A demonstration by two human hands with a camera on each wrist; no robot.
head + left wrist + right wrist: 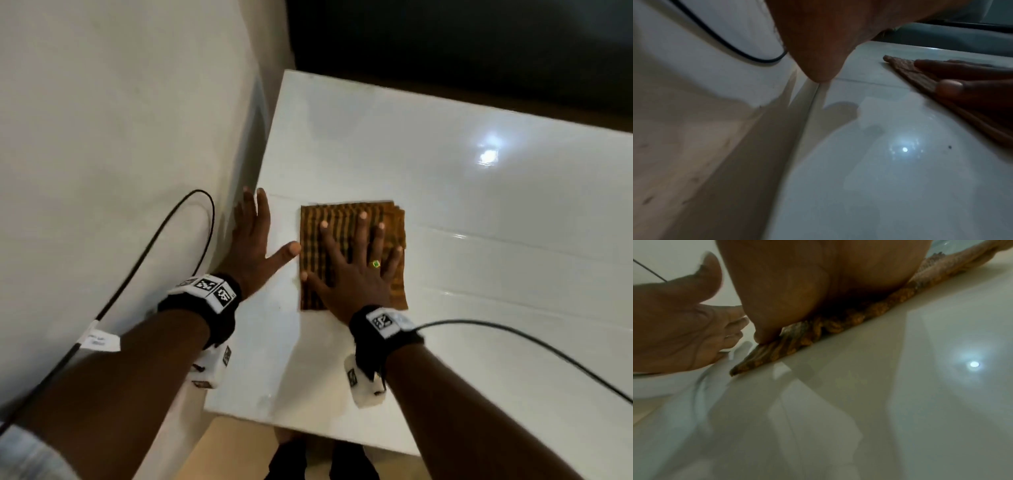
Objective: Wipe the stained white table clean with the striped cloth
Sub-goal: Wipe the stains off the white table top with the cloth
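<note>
A folded orange cloth with dark stripes lies flat on the glossy white table near its left edge. My right hand presses on it with fingers spread straight; the right wrist view shows the palm bearing down on the cloth. My left hand lies flat and open at the table's left edge, thumb pointing toward the cloth. In the left wrist view the cloth lies at the right under the right hand's fingers. A small dark speck marks the table.
A pale wall runs along the table's left edge. Black cables trail from both wrist bands. A dark area lies beyond the table's far edge. A bright lamp reflection shines on the tabletop.
</note>
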